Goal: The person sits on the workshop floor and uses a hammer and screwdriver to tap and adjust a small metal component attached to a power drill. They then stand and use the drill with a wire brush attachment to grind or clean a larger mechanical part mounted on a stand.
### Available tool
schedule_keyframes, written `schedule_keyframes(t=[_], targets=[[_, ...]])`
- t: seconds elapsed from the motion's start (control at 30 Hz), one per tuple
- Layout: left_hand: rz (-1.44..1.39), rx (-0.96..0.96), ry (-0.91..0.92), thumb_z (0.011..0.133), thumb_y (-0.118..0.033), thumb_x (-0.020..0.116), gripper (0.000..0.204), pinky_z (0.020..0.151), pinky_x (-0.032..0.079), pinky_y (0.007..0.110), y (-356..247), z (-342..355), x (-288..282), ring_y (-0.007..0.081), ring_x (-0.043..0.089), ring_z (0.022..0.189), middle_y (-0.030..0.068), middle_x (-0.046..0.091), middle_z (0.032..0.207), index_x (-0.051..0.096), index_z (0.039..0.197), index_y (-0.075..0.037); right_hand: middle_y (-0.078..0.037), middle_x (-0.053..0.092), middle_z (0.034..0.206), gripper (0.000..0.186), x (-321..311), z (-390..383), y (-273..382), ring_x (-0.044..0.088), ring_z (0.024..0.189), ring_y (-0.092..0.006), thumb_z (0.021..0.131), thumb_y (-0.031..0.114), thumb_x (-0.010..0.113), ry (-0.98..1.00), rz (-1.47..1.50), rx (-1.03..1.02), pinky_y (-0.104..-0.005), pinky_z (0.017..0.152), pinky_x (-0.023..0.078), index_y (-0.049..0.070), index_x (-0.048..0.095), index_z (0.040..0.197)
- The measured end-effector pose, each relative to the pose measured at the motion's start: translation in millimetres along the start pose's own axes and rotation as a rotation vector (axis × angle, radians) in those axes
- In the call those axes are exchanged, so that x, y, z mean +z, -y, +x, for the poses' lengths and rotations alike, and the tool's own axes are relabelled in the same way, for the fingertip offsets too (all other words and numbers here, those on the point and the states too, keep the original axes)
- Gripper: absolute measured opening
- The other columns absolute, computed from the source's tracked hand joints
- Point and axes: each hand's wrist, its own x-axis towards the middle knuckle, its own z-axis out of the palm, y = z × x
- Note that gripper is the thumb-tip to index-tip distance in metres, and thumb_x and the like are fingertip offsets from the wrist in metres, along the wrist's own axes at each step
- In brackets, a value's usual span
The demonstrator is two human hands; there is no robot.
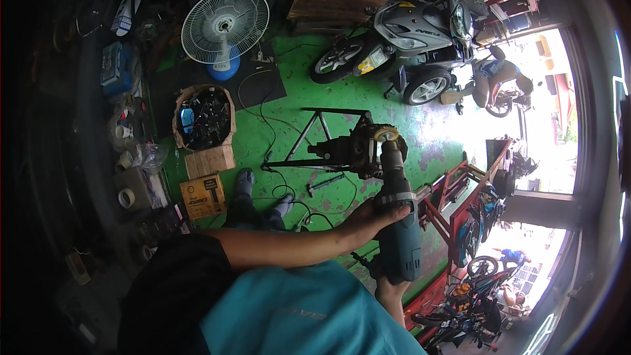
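A teal power drill (399, 243) is held out from my body, pointing up the view. My left hand (388, 215) wraps round its front housing, just behind the dark collar and metal chuck. Lower down, my right hand (392, 289) grips the rear end, its fingers partly hidden. At the drill's tip is a yellow-rimmed round piece (386, 135); I cannot tell whether it is fitted to the drill or to what lies behind. Behind it a dark, greasy engine (351, 150) rests on a black metal stand (315, 128). Contact between tip and engine is unclear.
A hammer (327, 185) and cables lie on the green floor near my feet. Left are a carton of dark parts (205, 92), a yellow box (202, 197) and a fan (225, 26). A grey scooter (420, 33) stands beyond; a red rack (447, 204) is right. People are outside.
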Motion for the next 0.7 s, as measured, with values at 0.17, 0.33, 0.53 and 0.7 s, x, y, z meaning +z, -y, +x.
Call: schedule_keyframes(t=[0.17, 0.33, 0.53, 0.7], targets=[[-0.003, 0.031, 0.003, 0.091, -0.06, 0.072, 0.07, 0.097, 0.055, 0.035, -0.5, -1.5, -0.6, 0.0161, 0.068, 0.11, 0.0051, 0.067, 0.119, 0.055, 0.134, -0.008, -0.012, 0.072, 0.117, 0.051, 1.3, -1.0, -4.6, 0.07, 0.105, -0.0216, 0.081, 0.002, 0.074, -0.033, -0.054, -0.02, -0.0351, 0.092, 0.056, -0.001, 0.063, 0.13], [-0.027, 0.003, 0.007, 0.092, -0.059, 0.071, 0.069, 0.098, 0.055, 0.036, -3.6, -3.5, -2.3, 0.0171, 0.068, 0.109, 0.0057, 0.067, 0.117, 0.054, 0.134, -0.008, -0.011, 0.074, 0.109, 0.045, 4.1, -0.3, 17.2, 0.072, 0.1, -0.02, 0.078, 0.002, 0.074, -0.052, -0.185, -0.022, -0.0348, 0.091, 0.056, -0.001, 0.068, 0.123], [-0.069, -0.003, 0.105, 0.092, -0.059, 0.071, 0.07, 0.102, 0.053, 0.037, 13.4, -6.1, -10.7, 0.0177, 0.065, 0.115, 0.0064, 0.065, 0.123, 0.052, 0.137, -0.008, -0.011, 0.076, 0.099, 0.036, 5.5, -4.0, 49.5, 0.073, 0.092, -0.0191, 0.076, -0.001, 0.07, -0.013, -0.345, -0.118, -0.0334, 0.087, 0.056, -0.002, 0.072, 0.111], [-0.045, -0.121, 0.15, 0.094, -0.059, 0.069, 0.075, 0.105, 0.051, 0.038, 8.7, -14.7, -9.1, 0.0188, 0.063, 0.12, 0.0069, 0.061, 0.129, 0.047, 0.144, -0.009, -0.011, 0.076, 0.096, 0.035, 2.9, -14.9, 44.2, 0.074, 0.088, -0.0197, 0.076, -0.001, 0.068, -0.023, -0.292, -0.079, -0.0326, 0.083, 0.057, -0.001, 0.073, 0.11]])
